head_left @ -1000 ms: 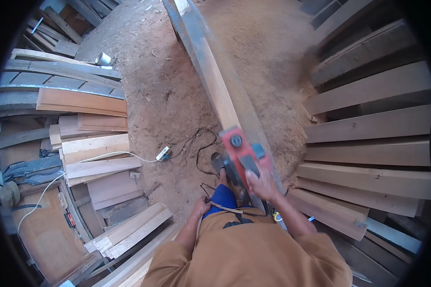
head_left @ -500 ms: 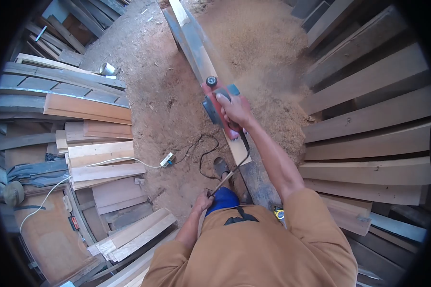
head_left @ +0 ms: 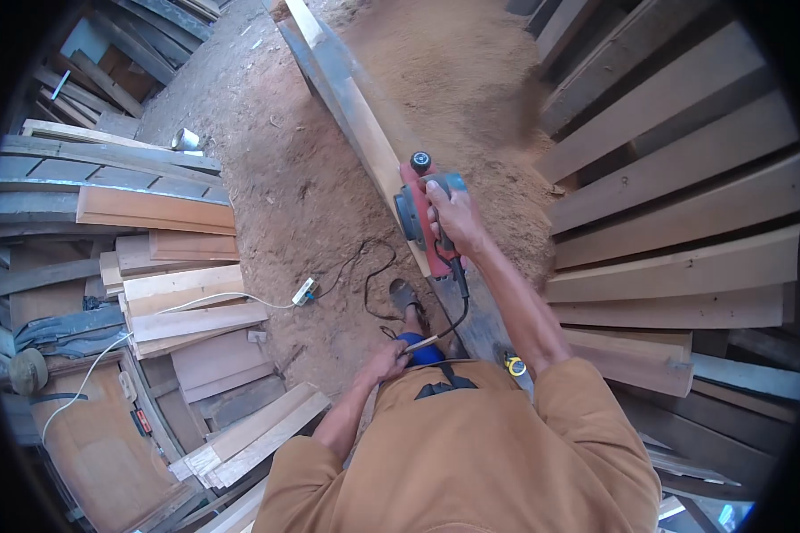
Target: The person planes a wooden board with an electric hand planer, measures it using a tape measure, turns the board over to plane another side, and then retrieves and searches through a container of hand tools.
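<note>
My right hand (head_left: pixel 454 216) is wrapped round the handle of a red and grey electric planer (head_left: pixel 414 197). The planer sits over the near part of a narrow pale board (head_left: pixel 373 133), whose near end is hidden beneath it. That board lies along a long grey bench plank (head_left: pixel 489 324) running away from me. From the planer's rear, a black power cord (head_left: pixel 465 306) curves back towards my waist. Low by my blue-clad leg, my left hand (head_left: pixel 388 361) is closed on the cord, where a tan length shows. A yellow tape measure (head_left: pixel 514 363) lies on the bench near my right side.
Stacked boards (head_left: pixel 196 302) line the left, and long planks (head_left: pixel 676 275) lie along the right. Sawdust (head_left: pixel 453 71) covers the ground beyond the bench. A white power strip (head_left: pixel 304 291) with a trailing cable rests on the ground at left. My sandalled foot (head_left: pixel 404 293) stands beside the bench.
My right hand has drawn the planer back towards me along the board, covering its near end. More of the board's far part shows. My left hand stays low with the cord, and the view has shifted slightly.
</note>
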The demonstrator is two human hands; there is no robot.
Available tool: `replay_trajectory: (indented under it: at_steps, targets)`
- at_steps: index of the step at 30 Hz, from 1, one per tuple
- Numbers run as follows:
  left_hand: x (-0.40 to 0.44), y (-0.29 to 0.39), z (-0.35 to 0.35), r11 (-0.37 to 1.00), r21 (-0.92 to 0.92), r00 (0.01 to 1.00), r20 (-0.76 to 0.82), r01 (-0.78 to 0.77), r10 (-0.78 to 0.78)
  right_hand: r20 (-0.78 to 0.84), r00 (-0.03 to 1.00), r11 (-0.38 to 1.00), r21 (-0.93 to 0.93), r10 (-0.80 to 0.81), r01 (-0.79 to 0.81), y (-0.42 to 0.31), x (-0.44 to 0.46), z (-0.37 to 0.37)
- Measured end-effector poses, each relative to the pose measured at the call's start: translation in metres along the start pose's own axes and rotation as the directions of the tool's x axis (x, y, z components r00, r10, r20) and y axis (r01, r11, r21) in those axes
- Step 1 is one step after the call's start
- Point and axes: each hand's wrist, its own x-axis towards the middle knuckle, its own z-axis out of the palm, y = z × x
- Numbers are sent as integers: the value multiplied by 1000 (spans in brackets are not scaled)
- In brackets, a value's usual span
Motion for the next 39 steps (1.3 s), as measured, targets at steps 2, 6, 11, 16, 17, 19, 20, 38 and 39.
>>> replay_trajectory:
  at_steps: [2, 6, 11, 16, 17, 19, 20, 38, 39]
  targets:
    - [-9, 12, 7, 1000, -15, 1000, 27, 13, -13, -45, 999, 1000, 3, 16, -16, 7, -13, -7]
    - [-41, 44, 22, 1000, -1, 1000, -10, -2, 2, -113, 989, 995, 24, 99, -96, 27, -35, -22]
    - [-85, 66, 36, 987, 11, 974, -158, 163, -159, -220, 970, 991, 101, 107, -86, 47, -49, -34]
    - [-102, 38, 51, 992, -122, 992, -124, 12, -27, -245, 965, 970, 241, 93, -32, 56, -62, -29]
    - [-103, 43, 46, 986, -159, 992, -121, -46, 27, -249, 963, 973, 228, 105, -47, 59, -63, -28]
    - [-102, 60, 37, 991, -127, 997, -76, -36, 27, -262, 958, 978, 201, 114, -61, 58, -63, -28]
    - [-100, 66, 35, 993, -110, 998, -56, -35, 29, -268, 958, 976, 213, 102, -44, 57, -64, -28]
    - [-101, 21, 43, 977, -164, 982, -109, 138, -157, -279, 938, 977, 111, 204, -179, 141, -119, -59]
    - [-104, 16, 45, 975, -161, 979, -112, 153, -172, -286, 939, 978, 129, 192, -161, 144, -121, -58]
